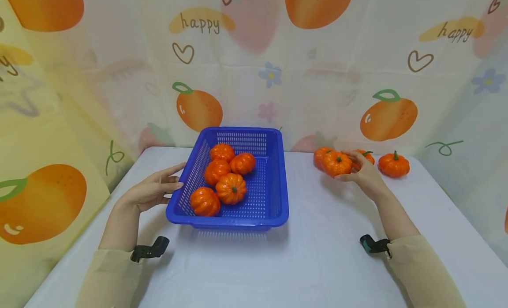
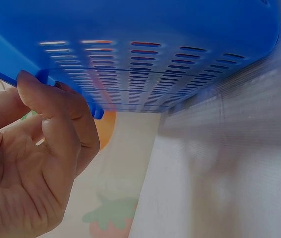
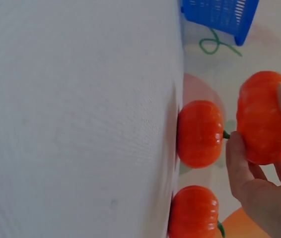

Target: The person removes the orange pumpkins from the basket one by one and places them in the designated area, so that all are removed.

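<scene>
A blue plastic basket (image 1: 281, 180) with slotted walls stands left of the middle, several small orange pumpkins (image 1: 231, 189) gathered in its left part. At its left rim is my left hand (image 1: 152, 189), thumb and fingers gripping the edge; the left wrist view shows these fingers (image 2: 56, 114) bent against the blue rim. Off to the right, my right hand (image 1: 367, 175) holds another pumpkin (image 1: 337, 163) by its sides. In the right wrist view, this held pumpkin (image 3: 264, 119) is raised off the table, beside a pumpkin with a green stem (image 3: 200, 134).
Toward the back right of the white table (image 1: 317, 255) sit more pumpkins: one partly behind the held one (image 1: 320, 155), one partly covered by my hand (image 1: 364, 156), and one farther right (image 1: 394, 166). A fruit-patterned cloth (image 1: 254, 87) hangs along the back.
</scene>
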Motion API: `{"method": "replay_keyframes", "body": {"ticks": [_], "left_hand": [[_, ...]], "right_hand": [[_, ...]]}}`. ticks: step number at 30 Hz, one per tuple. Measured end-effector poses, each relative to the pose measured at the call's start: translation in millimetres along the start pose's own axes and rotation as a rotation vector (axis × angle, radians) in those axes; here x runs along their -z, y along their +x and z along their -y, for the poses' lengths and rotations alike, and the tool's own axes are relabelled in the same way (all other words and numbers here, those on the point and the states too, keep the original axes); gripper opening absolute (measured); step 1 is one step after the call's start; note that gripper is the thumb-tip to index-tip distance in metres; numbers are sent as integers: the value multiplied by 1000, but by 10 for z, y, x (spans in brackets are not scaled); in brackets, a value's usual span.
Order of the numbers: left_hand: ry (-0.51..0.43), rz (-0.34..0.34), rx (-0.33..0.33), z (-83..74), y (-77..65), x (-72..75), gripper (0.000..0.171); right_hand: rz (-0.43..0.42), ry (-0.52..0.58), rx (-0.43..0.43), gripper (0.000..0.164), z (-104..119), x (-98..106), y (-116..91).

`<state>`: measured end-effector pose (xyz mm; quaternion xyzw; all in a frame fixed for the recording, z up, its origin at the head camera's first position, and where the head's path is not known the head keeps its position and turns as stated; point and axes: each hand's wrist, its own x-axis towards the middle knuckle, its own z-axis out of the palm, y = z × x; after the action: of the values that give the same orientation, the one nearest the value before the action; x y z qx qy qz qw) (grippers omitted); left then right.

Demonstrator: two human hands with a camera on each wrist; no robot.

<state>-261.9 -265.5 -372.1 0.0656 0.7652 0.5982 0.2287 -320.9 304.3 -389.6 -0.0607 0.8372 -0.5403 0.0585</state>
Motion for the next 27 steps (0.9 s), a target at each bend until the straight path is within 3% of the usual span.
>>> {"method": "replay_keyframes", "body": {"ticks": [16, 27], "left_hand": [[3, 13, -23, 2, 13, -1, 77], [4, 12, -7, -6, 11, -1, 77]], "right_hand": [[185, -141, -19, 81, -199, 14, -3], [213, -142, -30, 79, -262, 3, -19]]}}
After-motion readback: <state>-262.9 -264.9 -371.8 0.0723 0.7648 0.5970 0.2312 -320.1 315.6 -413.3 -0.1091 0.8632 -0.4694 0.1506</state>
